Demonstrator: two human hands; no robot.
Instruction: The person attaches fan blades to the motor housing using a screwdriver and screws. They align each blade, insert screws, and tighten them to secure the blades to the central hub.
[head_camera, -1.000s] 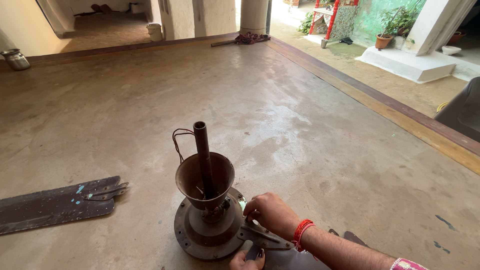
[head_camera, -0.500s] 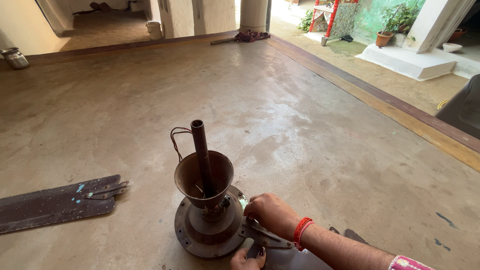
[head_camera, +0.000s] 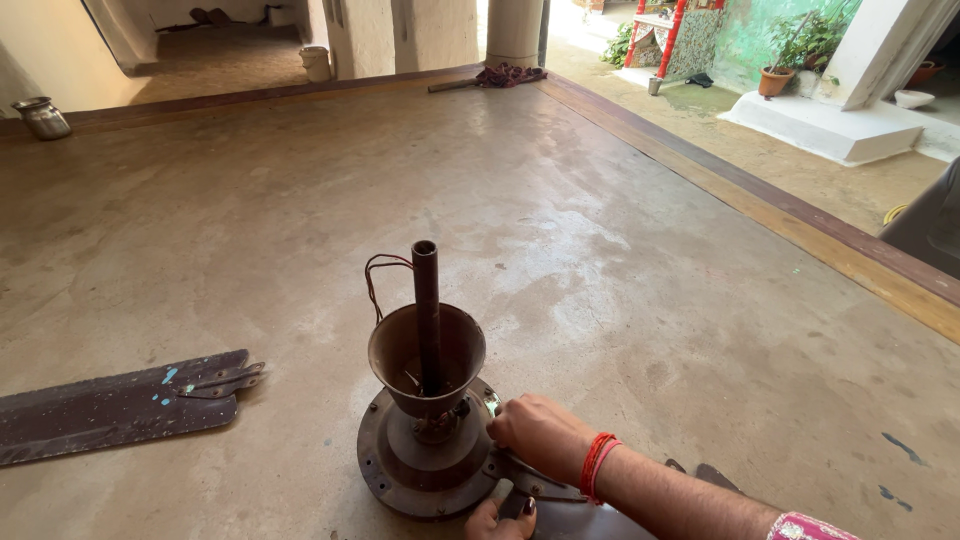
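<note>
Gripping the rim of the brown ceiling-fan motor (head_camera: 425, 455) on the concrete floor (head_camera: 600, 250), right hand (head_camera: 540, 435) has fingers curled closed at its blade bracket (head_camera: 535, 480), left hand (head_camera: 498, 522) just below, grasp unclear, detached blade (head_camera: 120, 405) lying well left.

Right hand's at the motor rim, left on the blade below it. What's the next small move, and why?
Probably keep the left hand pressing the blade flat while the right hand works the fastener at the motor rim. The blade bracket sits against the rim there; what the fingers grip is hidden.
</note>
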